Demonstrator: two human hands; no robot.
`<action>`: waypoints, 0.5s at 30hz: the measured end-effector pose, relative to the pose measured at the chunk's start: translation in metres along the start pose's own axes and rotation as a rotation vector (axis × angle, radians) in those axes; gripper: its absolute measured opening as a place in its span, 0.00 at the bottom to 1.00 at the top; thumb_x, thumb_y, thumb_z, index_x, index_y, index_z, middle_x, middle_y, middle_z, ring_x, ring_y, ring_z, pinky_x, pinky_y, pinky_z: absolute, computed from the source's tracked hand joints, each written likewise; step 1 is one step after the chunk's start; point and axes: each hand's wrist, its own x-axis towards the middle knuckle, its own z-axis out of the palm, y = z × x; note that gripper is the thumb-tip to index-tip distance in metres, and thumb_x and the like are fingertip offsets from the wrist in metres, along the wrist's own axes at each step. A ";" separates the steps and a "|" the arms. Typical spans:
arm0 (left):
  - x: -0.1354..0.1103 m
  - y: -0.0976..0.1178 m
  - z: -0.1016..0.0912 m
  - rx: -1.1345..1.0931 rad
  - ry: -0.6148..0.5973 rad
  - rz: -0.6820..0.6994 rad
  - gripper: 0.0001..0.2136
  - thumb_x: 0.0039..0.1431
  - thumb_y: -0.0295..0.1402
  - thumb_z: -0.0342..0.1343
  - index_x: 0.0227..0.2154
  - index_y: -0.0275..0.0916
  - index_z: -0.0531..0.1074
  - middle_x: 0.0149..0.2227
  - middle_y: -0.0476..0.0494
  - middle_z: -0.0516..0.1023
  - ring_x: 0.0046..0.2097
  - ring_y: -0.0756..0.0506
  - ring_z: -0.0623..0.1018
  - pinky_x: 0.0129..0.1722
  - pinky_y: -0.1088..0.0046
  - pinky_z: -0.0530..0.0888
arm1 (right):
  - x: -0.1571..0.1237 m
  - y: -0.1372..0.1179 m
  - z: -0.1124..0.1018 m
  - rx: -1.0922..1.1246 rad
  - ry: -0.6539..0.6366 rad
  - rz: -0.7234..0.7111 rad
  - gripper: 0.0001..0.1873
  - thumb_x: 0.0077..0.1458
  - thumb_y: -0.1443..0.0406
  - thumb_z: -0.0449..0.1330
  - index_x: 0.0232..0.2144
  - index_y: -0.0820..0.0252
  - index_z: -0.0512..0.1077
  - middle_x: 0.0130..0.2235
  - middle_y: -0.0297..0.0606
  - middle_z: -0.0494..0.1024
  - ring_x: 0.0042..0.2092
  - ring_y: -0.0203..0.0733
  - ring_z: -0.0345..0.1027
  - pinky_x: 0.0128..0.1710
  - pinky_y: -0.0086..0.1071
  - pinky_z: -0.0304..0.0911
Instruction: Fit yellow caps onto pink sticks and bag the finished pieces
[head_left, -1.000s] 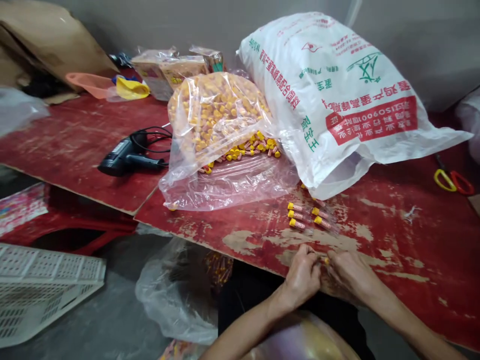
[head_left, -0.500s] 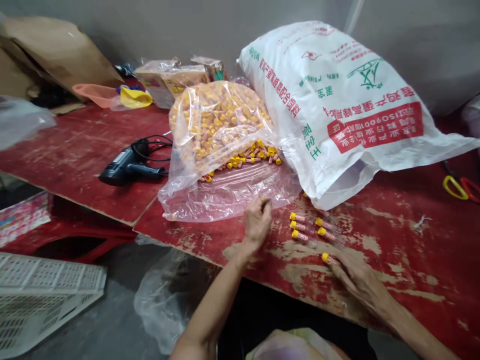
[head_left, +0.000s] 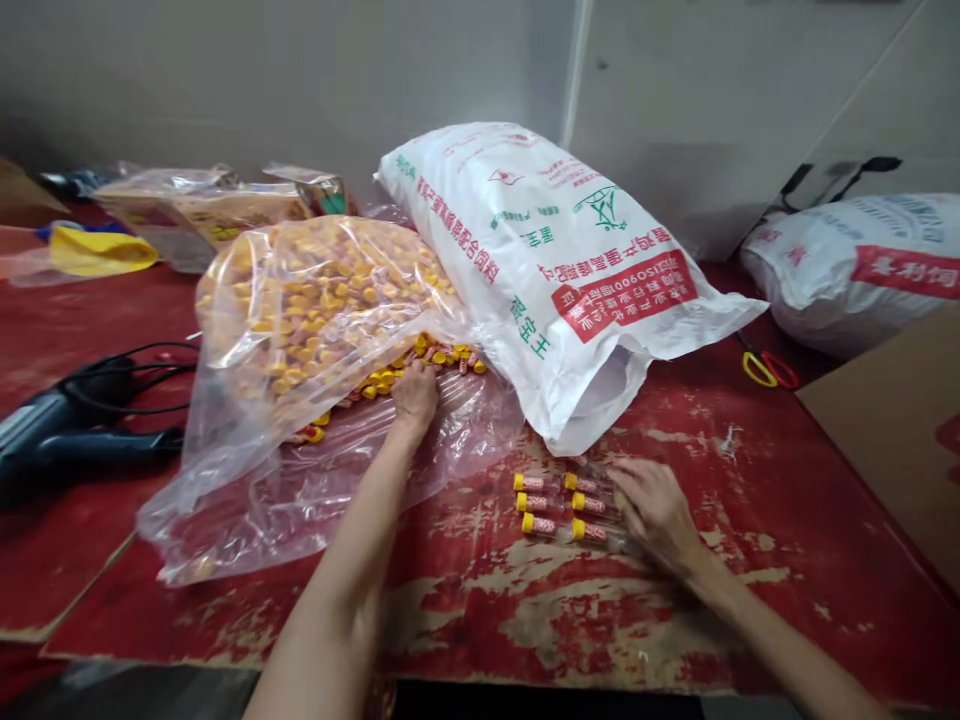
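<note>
My left hand (head_left: 416, 392) reaches into the mouth of a clear plastic bag (head_left: 300, 520). Its fingers are curled against a pile of small yellow-capped tubes (head_left: 379, 382) with pink-and-white contents; whatever they grip is hidden. Over the red table, my right hand (head_left: 656, 505) has its fingers bent together at the clear ends of several yellow-capped tubes (head_left: 592, 531), and I cannot make out what is in them. These tubes lie in two short columns, caps to the left. Beside them rests the open end of a white woven sack (head_left: 592, 400).
A black heat gun (head_left: 82, 430) with its cord lies at left. Packaged boxes (head_left: 232, 215) and a yellow scoop-like piece (head_left: 101, 250) sit behind. Scissors (head_left: 761, 370), another white sack (head_left: 825, 250) and a cardboard box (head_left: 892, 420) stand at right.
My left hand has moved forward into the bag's mouth. The yellow-capped tube at my right fingers now lies with the others; that hand has moved up beside them. The view has turned right.
</note>
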 end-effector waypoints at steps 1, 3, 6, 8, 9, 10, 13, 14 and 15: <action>0.002 -0.001 0.000 0.020 0.001 -0.011 0.17 0.61 0.23 0.39 0.41 0.30 0.73 0.45 0.27 0.71 0.46 0.34 0.71 0.42 0.57 0.68 | 0.019 0.012 0.002 -0.001 -0.005 0.053 0.14 0.60 0.67 0.49 0.43 0.59 0.72 0.45 0.45 0.74 0.47 0.47 0.66 0.47 0.43 0.62; 0.004 -0.002 -0.002 0.061 0.001 -0.040 0.16 0.59 0.22 0.40 0.42 0.29 0.73 0.45 0.25 0.70 0.45 0.33 0.72 0.40 0.56 0.69 | 0.061 0.037 0.010 0.000 -0.040 0.190 0.14 0.61 0.67 0.47 0.40 0.60 0.73 0.43 0.45 0.74 0.46 0.46 0.66 0.48 0.40 0.63; -0.001 -0.006 -0.006 0.103 -0.009 -0.038 0.14 0.57 0.22 0.43 0.38 0.29 0.74 0.44 0.25 0.70 0.44 0.33 0.72 0.38 0.57 0.70 | 0.126 0.070 0.030 -0.084 -0.071 0.409 0.13 0.58 0.69 0.49 0.40 0.63 0.72 0.45 0.50 0.72 0.48 0.49 0.65 0.47 0.40 0.63; -0.009 -0.009 -0.008 0.131 -0.012 -0.013 0.13 0.58 0.23 0.43 0.36 0.31 0.74 0.44 0.28 0.71 0.45 0.34 0.72 0.38 0.60 0.70 | 0.158 0.085 0.041 -0.121 -0.047 0.507 0.14 0.57 0.71 0.49 0.44 0.66 0.70 0.48 0.55 0.70 0.48 0.53 0.65 0.45 0.43 0.63; -0.014 -0.010 -0.009 0.144 -0.006 -0.007 0.13 0.58 0.23 0.42 0.36 0.32 0.73 0.44 0.29 0.71 0.45 0.35 0.72 0.39 0.61 0.69 | 0.170 0.090 0.046 -0.131 -0.036 0.553 0.16 0.57 0.71 0.49 0.47 0.67 0.68 0.49 0.57 0.70 0.48 0.54 0.66 0.45 0.44 0.63; -0.019 -0.010 -0.010 0.151 0.006 -0.007 0.14 0.58 0.23 0.42 0.37 0.33 0.73 0.44 0.30 0.72 0.45 0.36 0.72 0.40 0.62 0.69 | 0.179 0.095 0.049 -0.136 -0.031 0.591 0.17 0.58 0.71 0.49 0.49 0.68 0.67 0.49 0.59 0.69 0.49 0.55 0.66 0.45 0.45 0.63; -0.028 -0.008 -0.012 0.120 0.023 0.023 0.14 0.58 0.23 0.43 0.41 0.32 0.72 0.45 0.30 0.72 0.47 0.37 0.71 0.43 0.65 0.68 | 0.192 0.103 0.056 -0.124 -0.053 0.639 0.18 0.57 0.71 0.53 0.50 0.70 0.66 0.50 0.62 0.69 0.53 0.59 0.64 0.47 0.48 0.62; -0.029 -0.007 -0.011 0.102 0.015 0.046 0.14 0.58 0.23 0.43 0.42 0.32 0.71 0.45 0.31 0.72 0.48 0.38 0.71 0.45 0.66 0.67 | 0.195 0.104 0.058 -0.118 -0.071 0.640 0.18 0.55 0.71 0.55 0.49 0.70 0.67 0.50 0.62 0.69 0.54 0.61 0.63 0.48 0.49 0.62; -0.028 -0.005 -0.010 0.088 -0.001 0.068 0.14 0.59 0.24 0.43 0.43 0.33 0.71 0.46 0.32 0.72 0.49 0.39 0.71 0.46 0.67 0.67 | 0.196 0.106 0.059 -0.112 -0.089 0.640 0.17 0.54 0.70 0.56 0.47 0.70 0.68 0.50 0.62 0.69 0.54 0.62 0.62 0.49 0.50 0.62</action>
